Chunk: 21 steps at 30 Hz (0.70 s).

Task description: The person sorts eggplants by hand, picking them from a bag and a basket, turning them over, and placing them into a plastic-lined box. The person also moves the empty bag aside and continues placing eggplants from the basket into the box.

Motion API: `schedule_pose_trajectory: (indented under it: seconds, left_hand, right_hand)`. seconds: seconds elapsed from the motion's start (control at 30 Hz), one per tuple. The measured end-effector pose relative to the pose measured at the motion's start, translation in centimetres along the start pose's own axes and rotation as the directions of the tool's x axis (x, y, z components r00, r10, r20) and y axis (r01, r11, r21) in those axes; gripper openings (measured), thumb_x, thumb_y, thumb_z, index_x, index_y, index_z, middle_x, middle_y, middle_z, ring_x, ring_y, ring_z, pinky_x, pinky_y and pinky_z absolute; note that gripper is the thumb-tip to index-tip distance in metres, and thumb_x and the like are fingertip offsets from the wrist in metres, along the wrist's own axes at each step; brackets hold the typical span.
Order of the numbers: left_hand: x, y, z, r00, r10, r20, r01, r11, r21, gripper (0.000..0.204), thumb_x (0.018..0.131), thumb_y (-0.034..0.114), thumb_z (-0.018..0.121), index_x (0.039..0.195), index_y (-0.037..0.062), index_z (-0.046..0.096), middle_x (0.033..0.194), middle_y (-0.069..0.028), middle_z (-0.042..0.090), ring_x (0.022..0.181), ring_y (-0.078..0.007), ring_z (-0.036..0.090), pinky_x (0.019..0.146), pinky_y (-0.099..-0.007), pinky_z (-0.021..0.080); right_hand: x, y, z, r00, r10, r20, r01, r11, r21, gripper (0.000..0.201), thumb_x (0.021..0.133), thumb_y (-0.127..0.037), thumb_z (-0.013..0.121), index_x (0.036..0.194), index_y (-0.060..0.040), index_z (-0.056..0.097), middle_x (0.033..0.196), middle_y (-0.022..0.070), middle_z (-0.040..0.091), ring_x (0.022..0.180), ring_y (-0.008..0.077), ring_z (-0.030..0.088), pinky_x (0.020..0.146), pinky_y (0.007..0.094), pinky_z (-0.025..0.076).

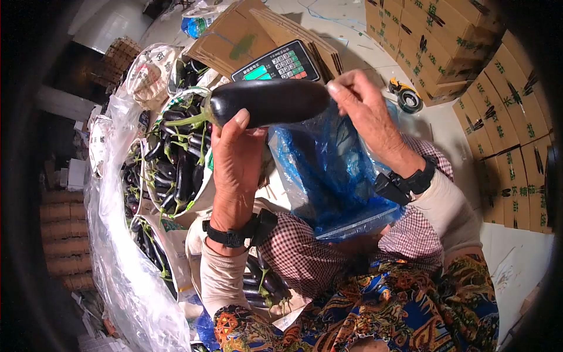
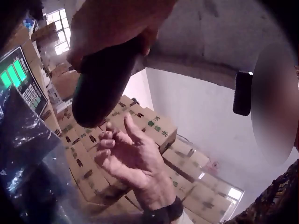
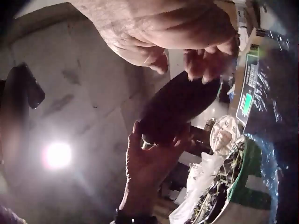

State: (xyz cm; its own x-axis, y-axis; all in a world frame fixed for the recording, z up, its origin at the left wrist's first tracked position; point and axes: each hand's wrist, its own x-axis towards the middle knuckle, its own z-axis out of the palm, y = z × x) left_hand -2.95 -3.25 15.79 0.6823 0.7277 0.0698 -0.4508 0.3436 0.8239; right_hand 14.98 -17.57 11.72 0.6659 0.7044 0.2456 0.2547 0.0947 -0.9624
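A large, glossy dark eggplant (image 1: 275,102) lies level across the head view, its green stem pointing left. My left hand (image 1: 237,158) grips it near the stem end, thumb on top and fingers underneath. My right hand (image 1: 372,120) is at the rounded far end, with the thumb and fingertips right by the tip. In the left wrist view that right hand (image 2: 138,161) shows loosely curled fingers and holds nothing. A blue plastic bag liner (image 1: 316,176) spreads below the eggplant, between my forearms.
Sacks of eggplants (image 1: 176,170) stand at the left beside clear plastic sheeting (image 1: 111,234). A digital scale display (image 1: 278,63) is beyond the eggplant, against flat cardboard (image 1: 234,38). Stacked printed cartons (image 1: 510,141) line the right, with a tape dispenser (image 1: 406,97) on the floor.
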Motion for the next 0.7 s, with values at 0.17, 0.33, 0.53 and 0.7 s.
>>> schedule_pose_trajectory:
  seconds: [0.17,0.33,0.53,0.7]
  left_hand:
    - [-0.7,0.2,1.9,0.943,0.261,0.208,-0.334,0.737,0.588,0.071,0.071,0.007,0.080,0.132,0.0052,0.043,0.122,-0.0109,0.056,0.113,-0.0235,0.058,0.096,-0.0386,0.048]
    - [-1.1,-1.5,2.8,0.483,-0.024,0.876,-0.859,-0.209,0.468,0.076,0.057,0.001,0.077,0.129,0.0149,0.055,0.136,-0.0096,0.047,0.131,-0.0392,0.041,0.109,-0.0460,0.037]
    - [-1.9,0.4,1.0,0.905,0.032,0.423,-0.373,0.537,0.757,0.074,0.077,0.005,0.072,0.143,0.0053,0.040,0.134,-0.0168,0.050,0.125,-0.0292,0.051,0.099,-0.0414,0.046]
    - [-2.1,-0.3,0.5,0.926,-0.218,0.308,-0.053,0.734,0.677,0.071,0.087,0.023,0.074,0.143,0.0006,0.037,0.126,-0.0201,0.055,0.115,-0.0266,0.057,0.092,-0.0387,0.050]
  right_hand:
    - [-0.6,-0.9,1.1,0.821,0.324,0.471,-0.538,0.714,0.448,0.060,0.089,-0.063,0.058,0.104,-0.0048,0.061,0.094,0.0044,0.064,0.085,0.0141,0.064,0.070,0.0284,0.053]
    - [-0.9,-1.2,0.7,0.773,0.252,0.582,-0.632,0.391,0.669,0.052,0.085,-0.049,0.070,0.115,-0.0068,0.061,0.098,0.0051,0.068,0.086,0.0143,0.068,0.074,0.0284,0.058]
    - [-0.9,-1.7,0.3,0.809,0.194,0.555,-0.563,0.525,0.638,0.057,0.086,-0.041,0.073,0.126,-0.0041,0.055,0.104,0.0068,0.065,0.088,0.0148,0.067,0.073,0.0271,0.058]
    - [-0.9,-1.1,1.2,0.846,0.085,0.526,-0.463,0.605,0.648,0.064,0.082,-0.035,0.078,0.130,-0.0026,0.050,0.112,0.0084,0.062,0.097,0.0159,0.065,0.081,0.0290,0.055]
